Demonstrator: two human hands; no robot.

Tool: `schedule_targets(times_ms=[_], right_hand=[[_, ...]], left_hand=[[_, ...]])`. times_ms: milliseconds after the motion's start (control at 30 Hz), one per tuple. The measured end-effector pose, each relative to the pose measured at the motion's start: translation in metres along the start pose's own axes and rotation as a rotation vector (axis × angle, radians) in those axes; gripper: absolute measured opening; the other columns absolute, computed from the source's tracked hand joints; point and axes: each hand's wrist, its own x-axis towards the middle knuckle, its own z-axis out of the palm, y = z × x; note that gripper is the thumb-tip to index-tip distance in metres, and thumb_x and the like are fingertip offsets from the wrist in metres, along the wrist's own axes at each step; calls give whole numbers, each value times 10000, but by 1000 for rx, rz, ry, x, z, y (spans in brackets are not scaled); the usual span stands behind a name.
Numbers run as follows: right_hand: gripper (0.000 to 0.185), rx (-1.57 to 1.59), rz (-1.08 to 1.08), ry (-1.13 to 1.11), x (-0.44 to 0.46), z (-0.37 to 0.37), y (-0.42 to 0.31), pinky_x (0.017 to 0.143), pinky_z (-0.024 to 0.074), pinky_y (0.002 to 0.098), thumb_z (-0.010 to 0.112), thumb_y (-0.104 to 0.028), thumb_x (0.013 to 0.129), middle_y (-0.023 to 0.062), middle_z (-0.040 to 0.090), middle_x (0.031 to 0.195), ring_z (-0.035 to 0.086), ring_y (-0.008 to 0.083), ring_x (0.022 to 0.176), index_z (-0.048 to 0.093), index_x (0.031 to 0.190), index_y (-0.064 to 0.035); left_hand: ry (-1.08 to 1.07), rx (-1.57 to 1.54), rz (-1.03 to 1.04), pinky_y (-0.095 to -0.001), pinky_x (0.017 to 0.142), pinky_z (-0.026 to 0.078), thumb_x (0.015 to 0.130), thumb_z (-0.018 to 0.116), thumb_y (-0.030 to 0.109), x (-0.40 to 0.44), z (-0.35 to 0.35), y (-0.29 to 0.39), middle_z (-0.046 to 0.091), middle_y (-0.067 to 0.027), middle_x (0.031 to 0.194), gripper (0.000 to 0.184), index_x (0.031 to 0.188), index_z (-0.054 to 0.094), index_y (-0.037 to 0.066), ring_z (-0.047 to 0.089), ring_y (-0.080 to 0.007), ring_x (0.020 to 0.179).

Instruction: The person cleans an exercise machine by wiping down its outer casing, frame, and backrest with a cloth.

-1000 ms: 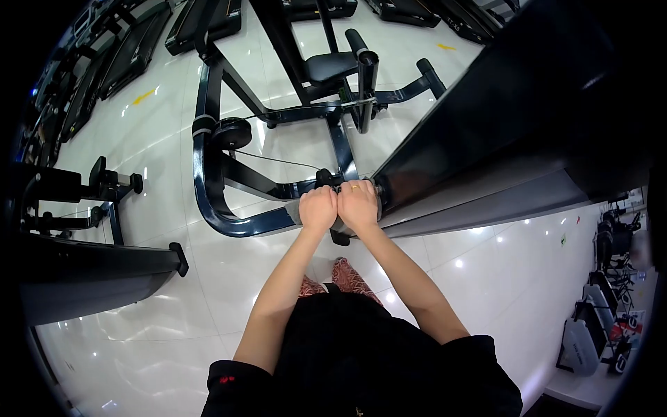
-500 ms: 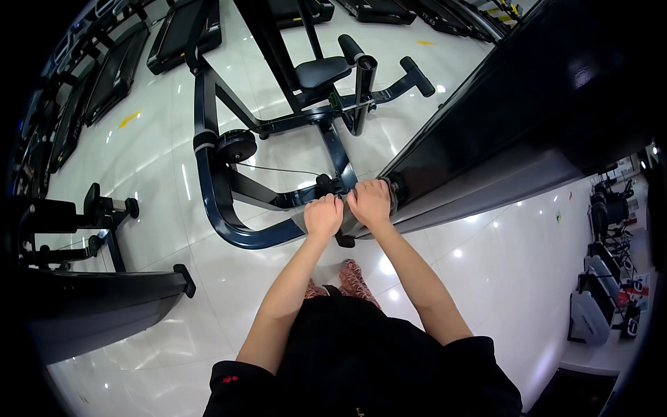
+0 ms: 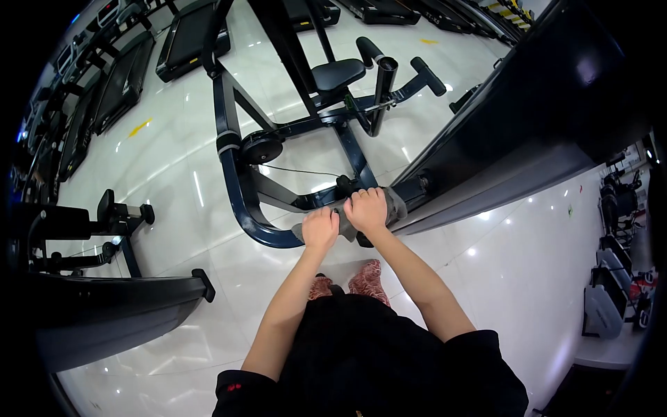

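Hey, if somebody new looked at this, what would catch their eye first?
Probably the left hand and right hand, side by side near the middle, both on a grey cloth over the dark blue frame. Next, likely the big dark panel slanting in from the upper right, then the black seat beyond the hands, near the top.

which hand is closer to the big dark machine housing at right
Right. The right hand grips the grey cloth near the housing; the left hand grips the same cloth farther from it, toward the curved frame.
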Motion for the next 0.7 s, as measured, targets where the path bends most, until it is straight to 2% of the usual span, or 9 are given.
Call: schedule_targets(times_ms=[100,300,500,700], right_hand=[[242,28,-38,-3,-1,9,-19,709,385,366,535,-252,743,67,582,637,537,231,659,613,604,-70],[253,59,-102,-124,-6,21,-47,708,382,359,528,-273,757,72,600,658,551,223,670,621,618,-83],[236,128,-206,-159,-9,15,-47,729,368,357,517,-280,772,77,594,722,535,221,735,619,702,-80],[225,226,-216,-186,-8,11,-24,735,374,366,516,-266,788,86,597,709,547,237,756,613,718,-76]], left_hand=[[14,-2,-26,-425,702,420,819,475,275,-8,-5,-20,618,-126,784,248,774,569,50,584,-300,739],[17,71,-54,-416,679,411,821,467,261,-18,-14,-44,619,-123,744,248,743,578,54,587,-295,705],[3,110,-77,-411,676,408,830,453,235,-16,-16,-38,616,-106,733,232,729,574,65,585,-280,706],[-16,147,-68,-408,694,421,830,446,212,-4,-3,-14,615,-99,736,218,725,573,69,584,-278,726]])
